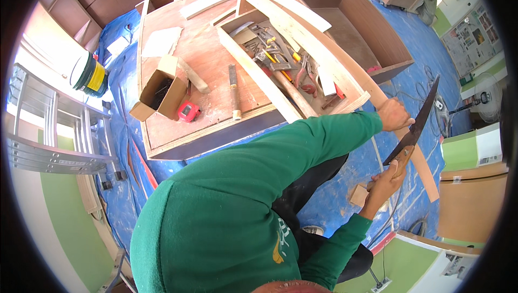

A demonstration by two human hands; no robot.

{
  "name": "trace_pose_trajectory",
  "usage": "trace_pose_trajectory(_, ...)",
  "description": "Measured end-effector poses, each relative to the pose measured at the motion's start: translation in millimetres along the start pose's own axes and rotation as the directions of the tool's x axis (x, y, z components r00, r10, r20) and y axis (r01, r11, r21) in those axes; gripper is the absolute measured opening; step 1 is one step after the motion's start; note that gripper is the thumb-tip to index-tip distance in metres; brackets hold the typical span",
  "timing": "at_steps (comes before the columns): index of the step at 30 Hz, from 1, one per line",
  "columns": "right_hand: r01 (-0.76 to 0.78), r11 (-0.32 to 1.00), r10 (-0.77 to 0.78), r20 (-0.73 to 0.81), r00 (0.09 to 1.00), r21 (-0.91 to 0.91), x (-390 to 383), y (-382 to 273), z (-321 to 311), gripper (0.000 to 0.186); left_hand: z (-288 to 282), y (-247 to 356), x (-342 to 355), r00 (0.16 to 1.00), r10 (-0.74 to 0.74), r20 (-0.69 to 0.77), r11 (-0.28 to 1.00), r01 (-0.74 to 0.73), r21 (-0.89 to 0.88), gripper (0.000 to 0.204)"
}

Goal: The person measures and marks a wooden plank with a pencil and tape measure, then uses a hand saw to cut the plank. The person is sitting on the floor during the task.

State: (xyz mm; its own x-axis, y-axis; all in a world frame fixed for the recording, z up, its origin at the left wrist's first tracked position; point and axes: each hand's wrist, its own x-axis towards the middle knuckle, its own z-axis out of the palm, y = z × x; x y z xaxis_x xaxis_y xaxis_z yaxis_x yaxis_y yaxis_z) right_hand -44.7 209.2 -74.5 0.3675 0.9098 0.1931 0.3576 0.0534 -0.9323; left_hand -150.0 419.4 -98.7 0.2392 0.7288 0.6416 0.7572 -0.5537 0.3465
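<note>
My right hand is closed round the wooden handle of a handsaw. The saw's dark blade points up and away to the right, lying across a long thin wooden strip. My left hand grips the strip just beside the blade, its fingers curled. The strip slants from the workbench-like cabinet down over the floor at the right. Teeth and any cut line are too small to make out.
A wooden tool tray with hammers and pliers lies on the plywood cabinet. Near it are a cardboard box, a red tape measure and a chisel. A ladder stands left, a fan right; blue sheeting covers the floor.
</note>
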Motion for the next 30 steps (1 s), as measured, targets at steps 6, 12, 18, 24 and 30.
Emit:
trace_pose_trajectory(6,0.063,0.998,-0.063,0.116,0.991,0.010,1,12,-13,0.042,-84,76,-35,0.991,0.068,-0.112,0.962,-0.095,-0.256,0.032)
trace_pose_trajectory(12,-0.025,0.999,0.031,0.171,0.985,-0.034,7,-9,-26,0.042,-301,199,-127,0.877,0.477,0.050,0.356,-0.142,-0.924,0.023)
trace_pose_trajectory(18,0.046,0.996,-0.060,0.215,0.975,0.070,6,10,-25,0.046,-376,220,-128,0.679,0.728,-0.089,0.461,-0.583,-0.669,0.018)
trace_pose_trajectory(24,0.031,0.998,-0.044,0.244,0.969,0.056,6,11,-23,0.050,-333,233,-158,0.695,0.560,-0.451,0.616,-0.714,-0.333,0.025)
trace_pose_trajectory(30,0.023,1.000,-0.024,0.206,0.978,0.008,4,15,-25,0.052,-307,210,-163,0.788,0.576,-0.217,0.626,-0.597,-0.502,0.021)
